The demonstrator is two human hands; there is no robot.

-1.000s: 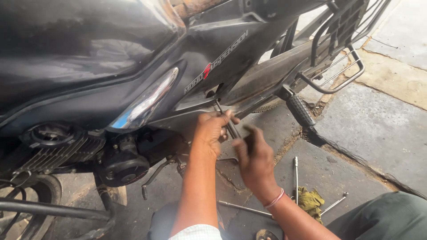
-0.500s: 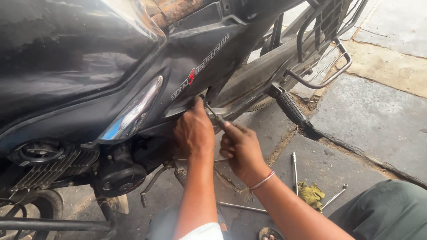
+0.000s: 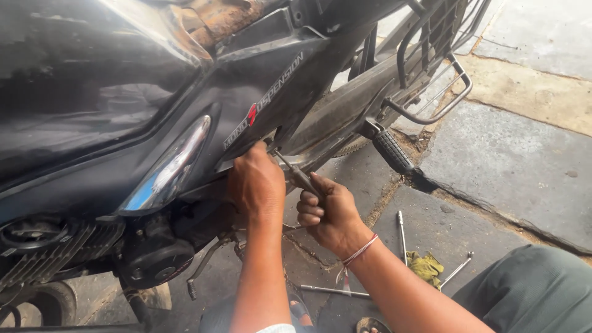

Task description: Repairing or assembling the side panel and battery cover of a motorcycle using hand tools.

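My right hand (image 3: pixel 330 213) is clamped on the screwdriver (image 3: pixel 296 174), left hand (image 3: pixel 256 185) pressed closed against the black side panel (image 3: pixel 271 102); I'd keep the shaft square.

Bare forearms; red-and-white thread band (image 3: pixel 359 251) on right wrist; white sleeve edge (image 3: pixel 277 328) at left arm; grey-green trousers (image 3: pixel 533 296).

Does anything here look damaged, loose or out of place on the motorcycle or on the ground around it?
Yes. The seat is off the motorcycle, leaving a rusty patch exposed at the top. Metal rods and a yellow-green rag lie loose on the stone ground. The left hand and right hand work a tool under the side panel.
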